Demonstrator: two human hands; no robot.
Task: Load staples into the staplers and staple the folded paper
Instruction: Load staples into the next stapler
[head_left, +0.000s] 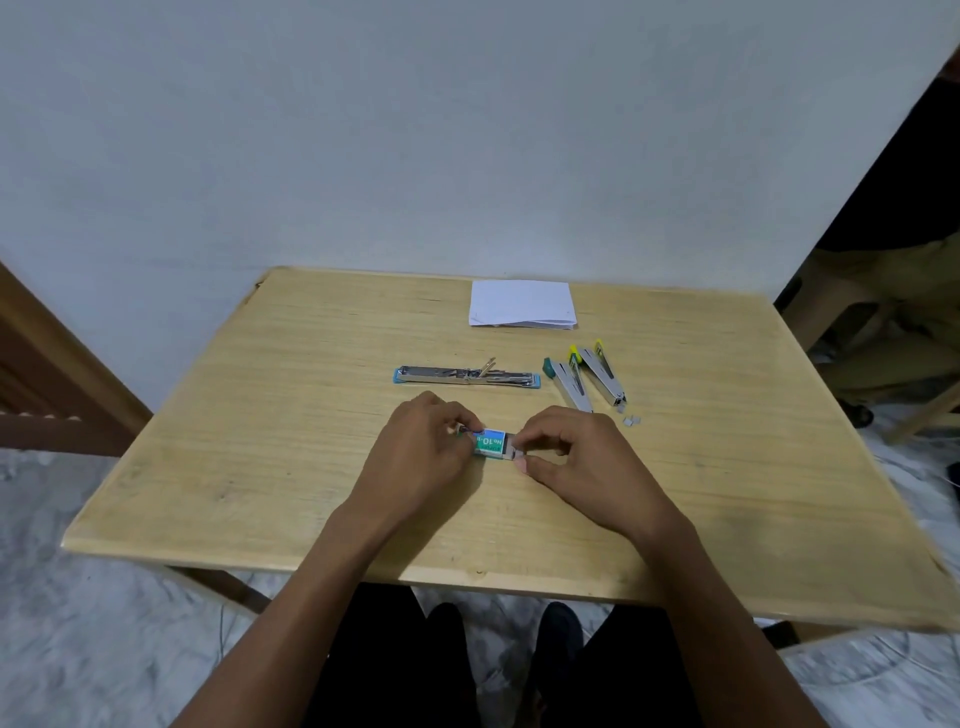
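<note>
A small green and blue staple box (490, 442) lies on the wooden table (260, 441) between my hands. My left hand (421, 457) pinches the box's left end. My right hand (576, 457) pinches the inner tray (514, 451) that sticks out of the box's right side. Behind them a blue stapler (467, 376) lies opened out flat. Two more staplers, one green (569, 383) and one yellow (602, 376), lie opened at the right. A few loose staples (631, 420) sit near them. The folded white paper (522, 304) rests at the table's far edge.
A grey wall rises right behind the table. A wooden frame (47, 374) stands at the left. A seated person's legs (883, 322) and a stool are at the right. My own legs show below the table's near edge.
</note>
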